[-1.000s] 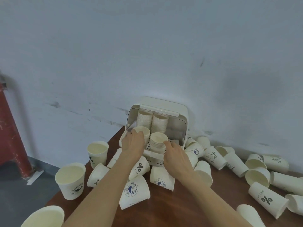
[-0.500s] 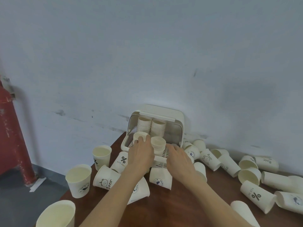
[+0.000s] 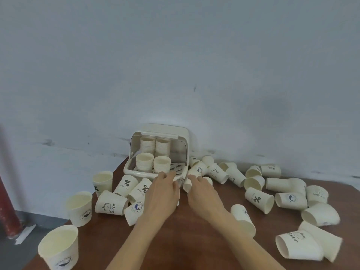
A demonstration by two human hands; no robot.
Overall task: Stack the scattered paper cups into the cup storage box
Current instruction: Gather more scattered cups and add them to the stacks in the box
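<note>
1. The brown table (image 3: pixel 187 240) carries many loose paper cups (image 3: pixel 257 199), upright and fallen, on both sides of the cup storage box (image 3: pixel 183 133), which stands open against the wall.
2. Four stacks (image 3: pixel 144 164) stand inside the box; the front pair look short, so much stacking seems left.
3. Both hands have drawn back from the stacks to the box's front edge, probably to fetch more cups.
4. The left hand (image 3: pixel 161 193) lies relaxed, gripping nothing visible.
5. The right hand (image 3: pixel 202 193) reaches toward a fallen cup (image 3: pixel 187 185) just beside it; whether it grips it cannot be told.
</note>
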